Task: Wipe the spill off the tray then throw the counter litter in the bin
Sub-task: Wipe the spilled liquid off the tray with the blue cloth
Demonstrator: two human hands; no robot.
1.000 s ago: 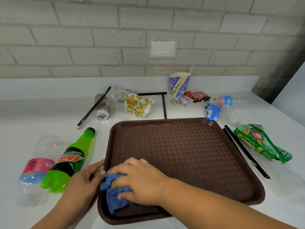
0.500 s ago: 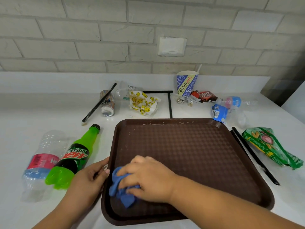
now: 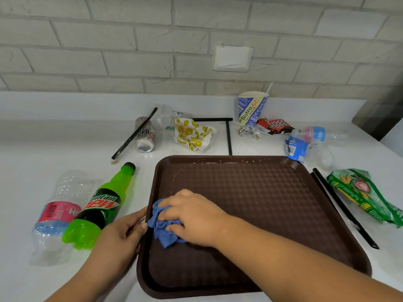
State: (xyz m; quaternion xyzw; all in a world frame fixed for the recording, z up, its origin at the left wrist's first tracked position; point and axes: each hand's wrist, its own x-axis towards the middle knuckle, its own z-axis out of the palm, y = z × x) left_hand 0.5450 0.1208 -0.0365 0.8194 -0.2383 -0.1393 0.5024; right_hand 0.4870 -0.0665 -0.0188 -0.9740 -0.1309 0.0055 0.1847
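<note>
Cloth (image 3: 164,233), blue and bunched, has moved a little up the left side of the tray (image 3: 272,205) over the last second, away from the near-left corner where it was being rubbed. The stroke is working toward the far end. That matters, because pale streaks and specks still show along the tray's far rim and in its upper-left corner, so the wipe looks only partly done and the litter step has not begun.

The right hand (image 3: 196,216) lies on top of the cloth with its fingers curled over it, gripping it and pressing it flat on the tray floor. The left hand (image 3: 122,233) has stayed at the tray's left rim, thumb and fingertips closed on the edge, which I judge is to steady the tray against the rubbing.

The tray sits at lower centre on the white worktop (image 3: 54,136). Litter lies untouched round it: a green bottle (image 3: 104,205) and a clear bottle (image 3: 55,214) at left, a can (image 3: 145,139), a wrapper (image 3: 194,134) and a cup (image 3: 251,107) behind, and a green packet (image 3: 366,197) at right. No bin is in view.
</note>
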